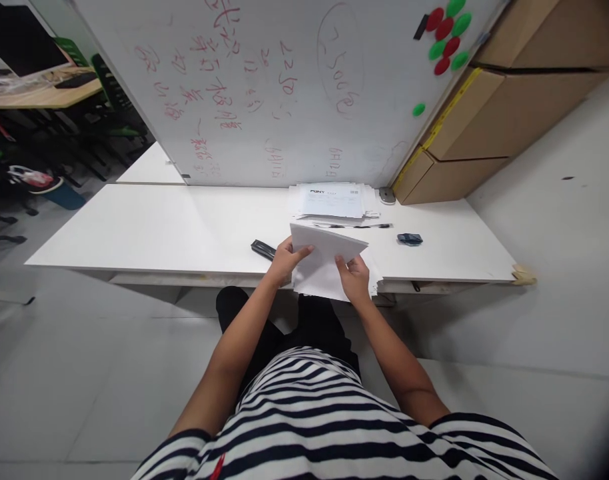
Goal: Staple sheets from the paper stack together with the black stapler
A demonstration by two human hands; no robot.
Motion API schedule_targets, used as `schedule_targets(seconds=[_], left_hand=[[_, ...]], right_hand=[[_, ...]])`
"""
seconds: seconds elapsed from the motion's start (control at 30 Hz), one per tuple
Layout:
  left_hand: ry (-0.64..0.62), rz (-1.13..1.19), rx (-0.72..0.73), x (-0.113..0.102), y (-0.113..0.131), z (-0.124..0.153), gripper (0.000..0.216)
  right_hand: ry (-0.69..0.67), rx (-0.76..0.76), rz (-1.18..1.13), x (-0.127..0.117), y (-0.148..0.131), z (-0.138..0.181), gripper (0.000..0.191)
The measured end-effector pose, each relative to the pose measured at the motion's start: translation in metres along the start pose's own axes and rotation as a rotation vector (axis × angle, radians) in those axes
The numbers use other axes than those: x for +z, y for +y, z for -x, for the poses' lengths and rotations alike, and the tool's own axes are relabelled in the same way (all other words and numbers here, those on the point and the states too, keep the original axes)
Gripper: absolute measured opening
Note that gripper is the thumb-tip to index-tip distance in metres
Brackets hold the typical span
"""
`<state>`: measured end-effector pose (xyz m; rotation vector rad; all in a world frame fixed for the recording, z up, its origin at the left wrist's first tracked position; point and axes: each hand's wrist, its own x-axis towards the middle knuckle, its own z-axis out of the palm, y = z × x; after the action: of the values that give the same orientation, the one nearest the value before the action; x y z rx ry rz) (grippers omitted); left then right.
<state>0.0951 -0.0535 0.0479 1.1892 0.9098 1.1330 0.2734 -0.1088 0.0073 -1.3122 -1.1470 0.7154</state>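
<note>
Between my two hands is a small stack of white paper sheets [327,243], tilted up over the front edge of the white table. My left hand [284,262] grips its left side, thumb on top. On the right side my right hand [354,277] holds it the same way, fingers curled behind. More white sheets [317,283] lie below, sticking out past the table edge. A black stapler-like object [263,250] lies just left of my left hand, partly hidden by it. Behind the held sheets sits a pile of printed papers [332,200], with a dark pen [379,226] in front of it.
A whiteboard [294,87] with red writing and magnets stands along the table's [149,227] back edge. Cardboard boxes [514,113] are stacked at the right. A dark blue packet [409,239] and a grey computer mouse [387,195] lie on the table's right part.
</note>
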Motion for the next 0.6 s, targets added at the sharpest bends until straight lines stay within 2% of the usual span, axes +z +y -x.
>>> schedule_targets(seconds=[0.13,0.2,0.33,0.4,0.47,0.53,0.6], left_hand=[[-0.012,-0.054,-0.074,0.002,0.004,0.003,0.04],[0.026,-0.079,-0.075,0.004,0.006,0.004,0.037],[0.296,0.046,-0.002,-0.002,0.011,0.002,0.037],[0.457,0.142,0.063,-0.014,0.014,-0.001,0.039],[0.578,0.208,0.134,-0.03,0.018,-0.004,0.04],[0.654,0.256,0.199,-0.045,0.022,-0.005,0.04],[0.686,0.291,0.245,-0.056,0.024,-0.005,0.04]], right_hand=[[-0.002,-0.031,0.084,0.0,-0.001,-0.001,0.037],[0.009,-0.055,0.158,-0.002,-0.002,-0.001,0.043],[-0.033,-0.106,0.379,-0.011,-0.002,0.007,0.072],[-0.159,-0.194,0.561,-0.019,-0.001,0.017,0.071],[-0.369,-0.325,0.748,-0.027,0.0,0.029,0.066],[-0.559,-0.426,0.895,-0.034,0.003,0.037,0.062],[-0.658,-0.442,0.99,-0.041,0.007,0.039,0.056]])
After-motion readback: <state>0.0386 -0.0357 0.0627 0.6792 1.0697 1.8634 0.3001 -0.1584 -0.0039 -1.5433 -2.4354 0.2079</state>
